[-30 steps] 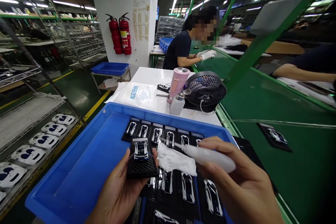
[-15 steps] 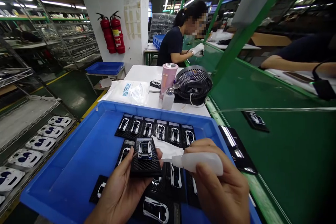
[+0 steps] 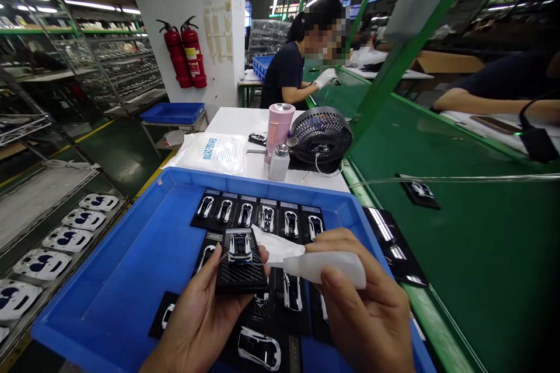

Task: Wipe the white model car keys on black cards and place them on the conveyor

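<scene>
black card [image 3: 240, 265] pinched in left hand [image 3: 199, 317], squeeze bottle [image 3: 326, 269] in right hand [image 3: 367, 315]

the card is held at six o'clock over the blue tray [image 3: 109, 280], between thumb and fingers; the bottle is pressed between thumb and fingers, nozzle beside the card, white cloth [image 3: 273, 245] alongside. the model car could be scratched if the nozzle slips, or neighbouring cards [image 3: 266, 218] knocked.

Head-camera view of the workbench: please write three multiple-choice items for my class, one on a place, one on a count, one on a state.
1. Where does the left hand hold the carbon-patterned card? A over the green bench; B over the blue tray; C over the white table.
2. How many red fire extinguishers show? A one; B three; C two.
3. How is the white squeeze bottle in the right hand held? A nearly level, nozzle toward the card; B upright; C upside down.

1 B, the tray lies beneath the hand. 2 C, two show side by side. 3 A, its nozzle points left at the card.
</scene>
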The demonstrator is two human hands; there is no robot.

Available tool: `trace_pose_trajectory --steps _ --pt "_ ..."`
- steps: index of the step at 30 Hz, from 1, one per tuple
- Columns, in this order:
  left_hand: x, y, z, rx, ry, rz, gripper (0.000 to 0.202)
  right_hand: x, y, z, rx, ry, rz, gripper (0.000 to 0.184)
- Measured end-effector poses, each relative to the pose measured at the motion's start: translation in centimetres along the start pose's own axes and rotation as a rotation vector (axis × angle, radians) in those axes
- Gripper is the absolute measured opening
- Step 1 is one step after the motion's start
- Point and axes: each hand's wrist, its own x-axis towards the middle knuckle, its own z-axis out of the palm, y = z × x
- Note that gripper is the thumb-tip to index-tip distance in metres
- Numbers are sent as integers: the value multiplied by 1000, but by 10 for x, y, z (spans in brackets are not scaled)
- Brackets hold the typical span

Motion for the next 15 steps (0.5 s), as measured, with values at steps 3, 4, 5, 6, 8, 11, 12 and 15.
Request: trace_pose_trajectory --steps 3,4,5,6,8,11,12,15 --pt "0 0 0 -31 1 -1 45 0 1 1 8 -1 24 12" --pt "-1 0 0 -34 0 0 45 0 1 1 8 -3 33 11" --pt "-1 0 0 -37 -2 -2 46 1 1 1 7 -6 39 11" --pt "-1 0 0 -40 -5 -7 46 1 2 2 7 -6 41 11" --pt "0 0 0 -38 -7 -6 46 1 3 2 10 -8 43 12" --pt "1 1 -1 -30 3 4 46 0 4 2 30 -5 50 11" --pt "1 0 -1 -31 8 7 46 -1 4 2 35 -8 52 11" --pt "0 0 -1 -41 20 -3 47 -2 5 2 38 -15 67 10"
